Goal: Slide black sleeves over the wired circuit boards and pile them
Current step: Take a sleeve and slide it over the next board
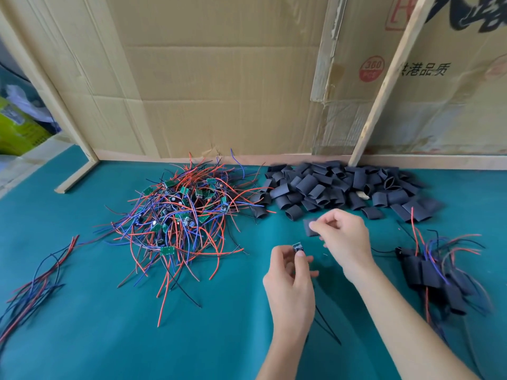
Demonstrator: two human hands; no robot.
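Left hand [290, 281] has its fingers pinched around a small circuit board [297, 246], wires trailing down under the palm. Right hand [343, 239] fingers pinch a flat black sleeve [310, 227] just above and right of the board, not touching it, over the green counter [109, 325].

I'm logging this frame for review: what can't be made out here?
- Head view: most of the circuit board is covered by the left hand.
- Whether the black sleeve is open: the right hand hides its end.
- Counts in the finished pile: motion blur.
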